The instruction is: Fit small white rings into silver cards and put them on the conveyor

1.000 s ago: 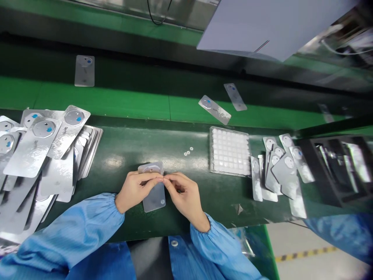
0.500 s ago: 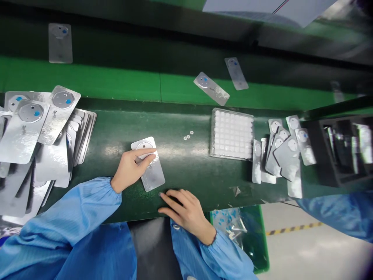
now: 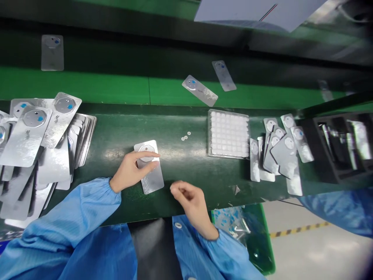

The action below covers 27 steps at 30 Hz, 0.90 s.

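Head view, the one feed I have.

Item: silver plate (image 3: 153,181), one, lying on the table (image 3: 122,126), partly covered by the left hand (image 3: 131,171). Left thumb and forefinger stand apart across the plate, below its octagonal panel; they were over it a second ago too.

Item: right hand (image 3: 194,202), the changed entry. A second ago its fingers met the left's above the plate; half a second ago they spread near the table's front edge; now they are drawn together, near the plate's lower right corner (whether anything tiny sits between them, I cannot tell). Meaning, as I judge it: two-handed handling at the plate has broken off, leaving the left hand to steady it.

Also logged: small white discs (image 3: 185,137), three, same count; clear tray (image 3: 227,156) of white pieces; large plate pile (image 3: 26,144), left; smaller plate heap (image 3: 285,157), right.
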Each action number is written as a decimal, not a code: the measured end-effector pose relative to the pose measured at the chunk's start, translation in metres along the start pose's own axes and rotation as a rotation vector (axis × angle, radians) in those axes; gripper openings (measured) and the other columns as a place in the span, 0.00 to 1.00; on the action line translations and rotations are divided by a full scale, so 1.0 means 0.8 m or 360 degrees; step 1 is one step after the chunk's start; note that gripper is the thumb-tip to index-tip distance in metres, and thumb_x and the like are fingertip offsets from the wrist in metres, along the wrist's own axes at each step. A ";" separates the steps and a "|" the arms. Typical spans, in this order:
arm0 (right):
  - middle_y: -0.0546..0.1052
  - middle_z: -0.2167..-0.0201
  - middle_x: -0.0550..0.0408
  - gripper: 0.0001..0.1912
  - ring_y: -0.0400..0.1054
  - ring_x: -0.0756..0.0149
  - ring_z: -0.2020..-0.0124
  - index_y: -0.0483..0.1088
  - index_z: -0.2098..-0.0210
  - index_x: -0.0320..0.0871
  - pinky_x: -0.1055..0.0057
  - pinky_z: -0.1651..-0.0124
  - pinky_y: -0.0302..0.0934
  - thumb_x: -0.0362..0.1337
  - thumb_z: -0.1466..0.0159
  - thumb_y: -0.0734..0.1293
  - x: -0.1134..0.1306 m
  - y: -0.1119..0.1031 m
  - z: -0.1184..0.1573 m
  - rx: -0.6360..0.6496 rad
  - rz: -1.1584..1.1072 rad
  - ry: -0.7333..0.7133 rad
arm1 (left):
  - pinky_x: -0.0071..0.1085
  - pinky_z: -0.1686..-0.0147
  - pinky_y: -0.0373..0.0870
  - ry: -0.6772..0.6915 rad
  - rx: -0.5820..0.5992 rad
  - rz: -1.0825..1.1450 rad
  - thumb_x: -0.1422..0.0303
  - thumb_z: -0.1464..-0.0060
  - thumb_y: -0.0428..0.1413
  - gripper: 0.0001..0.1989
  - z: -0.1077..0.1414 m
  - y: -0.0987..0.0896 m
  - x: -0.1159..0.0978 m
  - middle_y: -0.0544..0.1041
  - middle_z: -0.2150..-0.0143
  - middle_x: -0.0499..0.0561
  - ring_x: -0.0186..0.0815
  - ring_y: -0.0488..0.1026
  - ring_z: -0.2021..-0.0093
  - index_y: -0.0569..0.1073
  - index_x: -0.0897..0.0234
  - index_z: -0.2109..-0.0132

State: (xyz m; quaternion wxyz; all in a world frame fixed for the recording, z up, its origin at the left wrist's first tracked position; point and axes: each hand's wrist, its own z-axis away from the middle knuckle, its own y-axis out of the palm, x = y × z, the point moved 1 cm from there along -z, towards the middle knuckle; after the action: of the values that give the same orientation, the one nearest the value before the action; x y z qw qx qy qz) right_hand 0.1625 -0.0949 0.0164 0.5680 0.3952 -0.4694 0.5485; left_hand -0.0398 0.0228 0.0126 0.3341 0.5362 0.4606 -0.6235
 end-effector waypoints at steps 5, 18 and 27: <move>0.57 0.81 0.63 0.19 0.46 0.72 0.77 0.80 0.70 0.42 0.73 0.77 0.44 0.52 0.45 0.81 0.031 0.032 -0.051 0.0055 -0.0705 0.0514 | 0.32 0.58 0.78 0.0129 0.0010 0.0012 0.62 0.45 0.70 0.11 0.004 0.005 -0.001 0.87 0.60 0.51 0.42 0.83 0.59 0.87 0.57 0.55; 0.67 0.78 0.59 0.21 0.47 0.75 0.79 0.79 0.71 0.42 0.75 0.80 0.41 0.54 0.45 0.81 0.027 0.026 -0.067 0.0118 -0.0500 0.0500 | 0.31 0.53 0.79 0.0284 0.0100 -0.0037 0.68 0.36 0.63 0.08 0.008 0.007 0.007 0.87 0.57 0.48 0.39 0.84 0.57 0.86 0.54 0.52; 0.66 0.82 0.61 0.23 0.53 0.74 0.82 0.78 0.69 0.41 0.75 0.80 0.47 0.57 0.39 0.75 0.033 0.018 -0.073 0.0225 -0.0110 0.0267 | 0.31 0.53 0.80 0.0209 0.0178 0.0015 0.67 0.38 0.64 0.10 0.007 0.007 0.003 0.87 0.55 0.50 0.40 0.84 0.57 0.85 0.56 0.50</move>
State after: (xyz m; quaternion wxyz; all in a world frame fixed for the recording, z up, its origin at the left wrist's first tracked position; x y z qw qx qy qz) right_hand 0.1532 -0.0305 0.0262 0.5946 0.4030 -0.3664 0.5914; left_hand -0.0376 0.0159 0.0090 0.2756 0.5958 0.4435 -0.6102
